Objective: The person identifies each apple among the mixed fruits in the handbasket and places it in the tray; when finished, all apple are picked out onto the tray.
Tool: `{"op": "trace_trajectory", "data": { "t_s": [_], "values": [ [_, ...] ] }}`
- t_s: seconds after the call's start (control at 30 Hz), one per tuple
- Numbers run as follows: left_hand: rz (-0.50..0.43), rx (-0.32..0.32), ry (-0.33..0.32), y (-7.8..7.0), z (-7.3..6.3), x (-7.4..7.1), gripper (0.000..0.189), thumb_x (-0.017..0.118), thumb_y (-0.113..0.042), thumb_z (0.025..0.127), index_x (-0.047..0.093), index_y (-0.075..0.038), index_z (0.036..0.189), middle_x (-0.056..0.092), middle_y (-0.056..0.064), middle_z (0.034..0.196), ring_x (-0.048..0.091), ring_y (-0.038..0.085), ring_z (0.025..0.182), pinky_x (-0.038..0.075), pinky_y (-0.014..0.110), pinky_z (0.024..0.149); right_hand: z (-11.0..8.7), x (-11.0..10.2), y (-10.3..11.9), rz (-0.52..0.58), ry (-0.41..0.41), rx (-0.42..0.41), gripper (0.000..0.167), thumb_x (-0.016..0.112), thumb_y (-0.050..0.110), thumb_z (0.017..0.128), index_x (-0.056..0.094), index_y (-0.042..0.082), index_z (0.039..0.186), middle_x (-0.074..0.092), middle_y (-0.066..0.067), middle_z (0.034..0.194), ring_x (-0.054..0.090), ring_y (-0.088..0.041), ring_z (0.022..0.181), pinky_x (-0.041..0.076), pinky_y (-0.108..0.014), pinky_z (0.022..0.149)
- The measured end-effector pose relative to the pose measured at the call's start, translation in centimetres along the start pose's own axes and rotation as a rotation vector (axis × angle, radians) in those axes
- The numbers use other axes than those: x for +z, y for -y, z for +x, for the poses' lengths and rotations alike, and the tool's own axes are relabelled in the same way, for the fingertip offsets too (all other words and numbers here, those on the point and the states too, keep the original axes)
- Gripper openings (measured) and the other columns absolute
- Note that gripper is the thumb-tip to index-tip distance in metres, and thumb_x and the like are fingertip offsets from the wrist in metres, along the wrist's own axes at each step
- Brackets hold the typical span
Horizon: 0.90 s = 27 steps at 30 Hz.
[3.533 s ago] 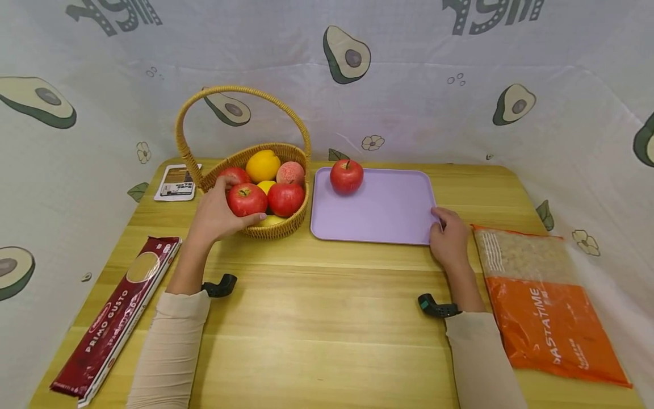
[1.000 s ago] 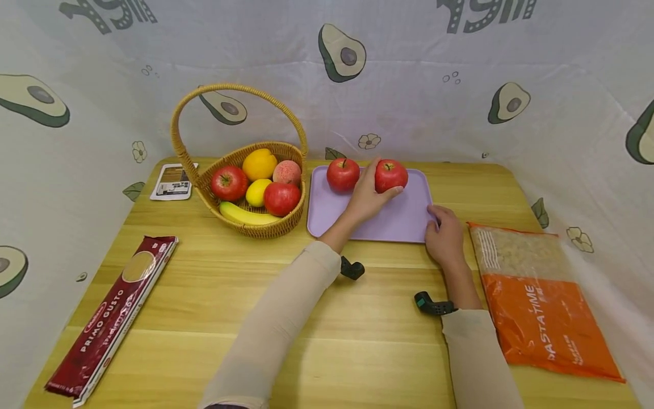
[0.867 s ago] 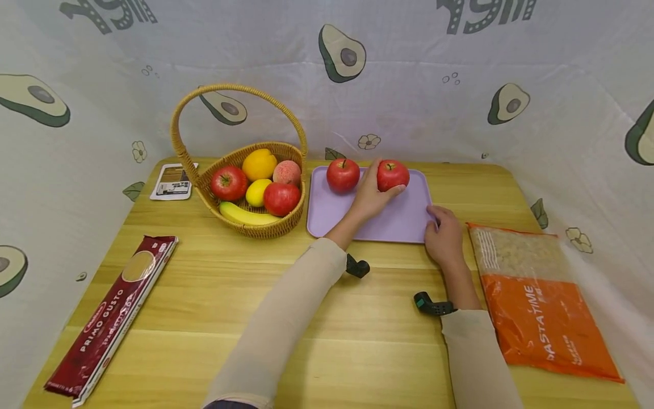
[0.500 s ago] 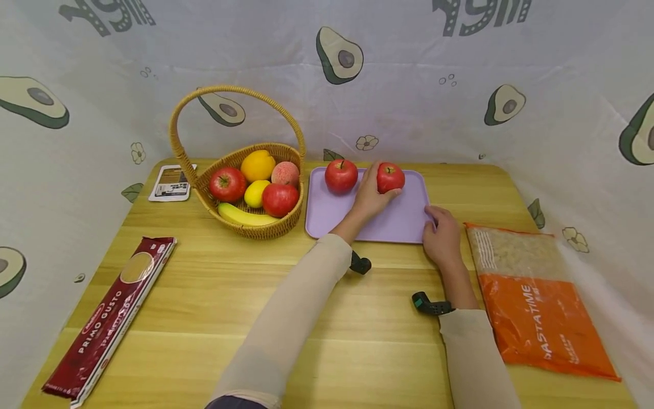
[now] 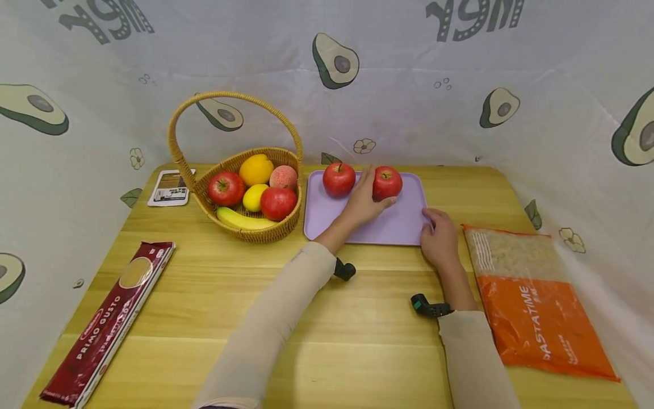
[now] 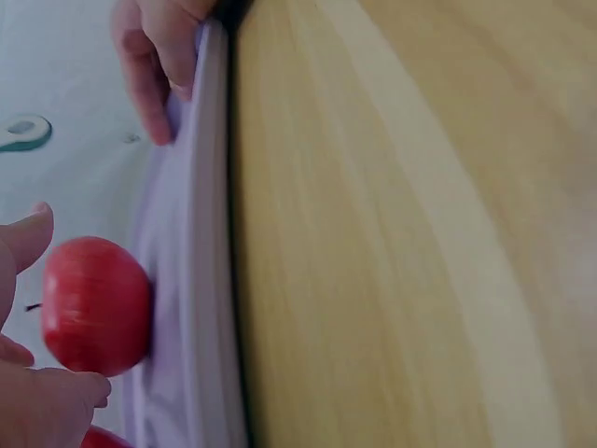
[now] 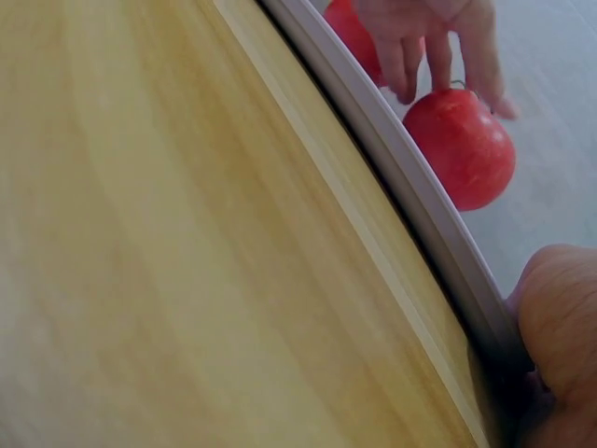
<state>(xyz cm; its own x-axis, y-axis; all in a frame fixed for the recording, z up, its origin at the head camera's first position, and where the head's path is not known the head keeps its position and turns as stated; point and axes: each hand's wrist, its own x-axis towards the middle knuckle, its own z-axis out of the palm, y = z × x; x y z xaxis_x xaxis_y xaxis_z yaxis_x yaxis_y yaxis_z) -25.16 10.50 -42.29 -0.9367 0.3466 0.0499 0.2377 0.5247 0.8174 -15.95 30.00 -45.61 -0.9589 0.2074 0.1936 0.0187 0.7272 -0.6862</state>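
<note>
A red apple (image 5: pixel 388 183) sits on the lilac tray (image 5: pixel 403 224), right of a second red apple (image 5: pixel 339 179). My left hand (image 5: pixel 364 203) is just left of the first apple, its fingers and thumb spread around it. The left wrist view shows this apple (image 6: pixel 98 308) resting on the tray between loosened fingers. At the tray's right edge, my right hand (image 5: pixel 440 238) pinches the rim between thumb and fingers. From the right wrist, the left fingers (image 7: pixel 438 56) point down over the apple (image 7: pixel 462 149).
Left of the tray stands a wicker basket (image 5: pixel 265 234) with apples, a banana (image 5: pixel 245 220), a lemon (image 5: pixel 255 197), a peach (image 5: pixel 283 177) and an orange-yellow fruit (image 5: pixel 256 170). A spaghetti pack (image 5: pixel 109 324) lies left, a pasta bag (image 5: pixel 541 307) right, and a small white packet (image 5: pixel 170 187) behind.
My left hand took an apple from the basket, set it on the tray's right part, and has now loosened its fingers and drawn slightly left. The right hand stays at the tray edge.
</note>
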Motion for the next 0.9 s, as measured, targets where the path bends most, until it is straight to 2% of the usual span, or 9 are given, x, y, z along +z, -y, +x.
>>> {"op": "trace_trajectory", "data": {
  "t_s": [0.17, 0.3, 0.43, 0.53, 0.73, 0.9],
  "values": [
    [-0.017, 0.066, 0.018, -0.6, -2.0, -1.7, 0.099, 0.075, -0.048, 0.092, 0.019, -0.013, 0.165, 0.028, 0.006, 0.17, 0.029, 0.024, 0.157, 0.028, 0.046, 0.127, -0.1, -0.1, 0.1, 0.002, -0.001, 0.005, 0.043, 0.045, -0.004, 0.097, 0.057, -0.013, 0.138, 0.052, -0.034, 0.144, 0.047, -0.05, 0.138, 0.035, -0.06, 0.118],
    [-0.06, 0.101, 0.022, -0.8, -4.0, -3.7, 0.093, 0.074, -0.051, 0.092, 0.027, -0.014, 0.163, 0.037, 0.006, 0.166, 0.041, 0.025, 0.15, 0.038, 0.046, 0.122, 0.0, -0.1, 0.1, 0.001, 0.001, 0.005, 0.043, 0.045, -0.005, 0.097, 0.057, -0.012, 0.138, 0.052, -0.034, 0.144, 0.046, -0.05, 0.139, 0.035, -0.059, 0.118],
    [-0.122, 0.14, 0.009, -0.4, -6.2, -6.1, 0.085, 0.075, -0.047, 0.092, 0.035, -0.014, 0.16, 0.046, 0.006, 0.159, 0.05, 0.023, 0.144, 0.045, 0.036, 0.116, 0.0, 0.0, 0.0, -0.005, 0.007, 0.006, 0.043, 0.045, -0.004, 0.098, 0.057, -0.012, 0.138, 0.051, -0.033, 0.144, 0.046, -0.05, 0.139, 0.035, -0.059, 0.118],
    [-0.134, 0.179, -0.014, 0.2, -7.9, -8.0, 0.079, 0.076, -0.042, 0.092, 0.041, -0.013, 0.157, 0.05, 0.005, 0.155, 0.053, 0.021, 0.141, 0.045, 0.029, 0.114, 0.0, 0.2, 0.0, -0.008, 0.004, 0.005, 0.043, 0.045, -0.004, 0.098, 0.057, -0.012, 0.138, 0.052, -0.033, 0.144, 0.047, -0.05, 0.138, 0.035, -0.059, 0.118],
    [-0.062, 0.23, -0.116, 1.5, -10.7, -12.0, 0.073, 0.08, -0.039, 0.089, 0.05, -0.014, 0.15, 0.058, 0.003, 0.144, 0.057, 0.017, 0.13, 0.049, 0.028, 0.111, 0.2, 0.4, -0.2, -0.007, -0.006, -0.008, 0.043, 0.046, -0.003, 0.097, 0.057, -0.012, 0.137, 0.052, -0.033, 0.143, 0.047, -0.05, 0.137, 0.036, -0.06, 0.117],
    [0.032, 0.198, -0.229, 3.0, -12.1, -15.5, 0.075, 0.081, -0.043, 0.086, 0.053, -0.013, 0.148, 0.06, 0.006, 0.142, 0.059, 0.025, 0.128, 0.05, 0.04, 0.111, 0.2, 0.3, -0.3, -0.007, -0.003, -0.01, 0.043, 0.045, -0.003, 0.097, 0.057, -0.012, 0.137, 0.052, -0.034, 0.143, 0.047, -0.051, 0.137, 0.035, -0.06, 0.118]
  ]
}}
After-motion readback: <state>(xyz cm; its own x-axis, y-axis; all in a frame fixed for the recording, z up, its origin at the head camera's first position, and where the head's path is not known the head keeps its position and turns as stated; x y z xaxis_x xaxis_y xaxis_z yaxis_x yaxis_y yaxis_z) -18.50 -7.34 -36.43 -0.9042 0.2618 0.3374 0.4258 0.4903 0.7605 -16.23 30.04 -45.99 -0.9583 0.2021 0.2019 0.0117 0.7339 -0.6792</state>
